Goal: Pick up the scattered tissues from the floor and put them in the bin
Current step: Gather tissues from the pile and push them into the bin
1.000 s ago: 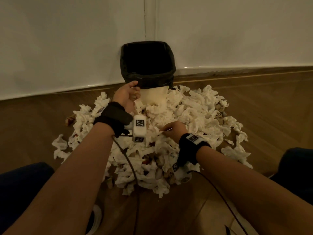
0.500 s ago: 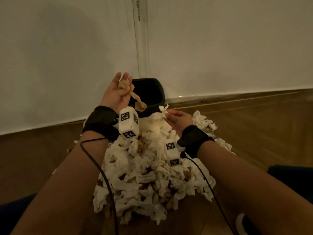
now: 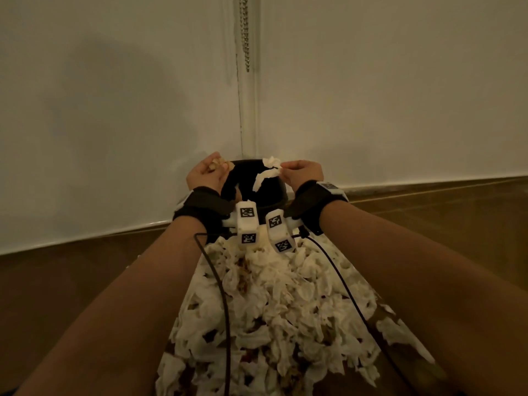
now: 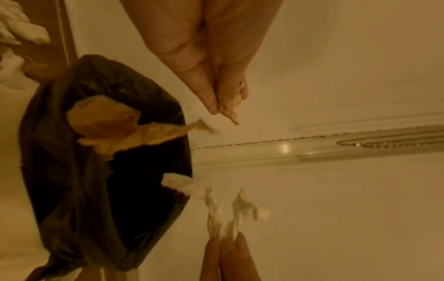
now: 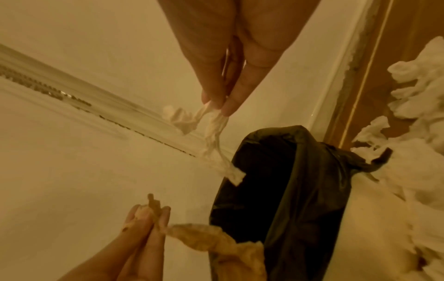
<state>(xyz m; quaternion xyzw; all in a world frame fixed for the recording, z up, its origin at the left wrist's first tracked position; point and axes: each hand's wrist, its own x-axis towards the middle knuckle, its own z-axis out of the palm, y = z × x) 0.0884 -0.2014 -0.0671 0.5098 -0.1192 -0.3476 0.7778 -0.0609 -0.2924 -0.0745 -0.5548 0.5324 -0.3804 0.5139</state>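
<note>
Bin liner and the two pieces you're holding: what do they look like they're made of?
Bin liner: thin black plastic film, glossy and wrinkled. White piece in the right hand: soft tissue paper, matte, twisted and crumpled. Brown piece in the left hand: probably stained tissue, also limp and creased; dim light leaves that open.

Crinkled glossy black plastic liner on the bin (image 3: pixel 274 195), soft crumpled white paper tissues (image 3: pixel 274 304), smooth wooden floor (image 3: pixel 85 275), matt pale wall (image 3: pixel 385 95), beaded metal chain (image 3: pixel 245 32)

Tissue pile (image 3: pixel 274 304) and bin (image 3: pixel 254 195) on wooden floor (image 3: pixel 85 275)
</note>
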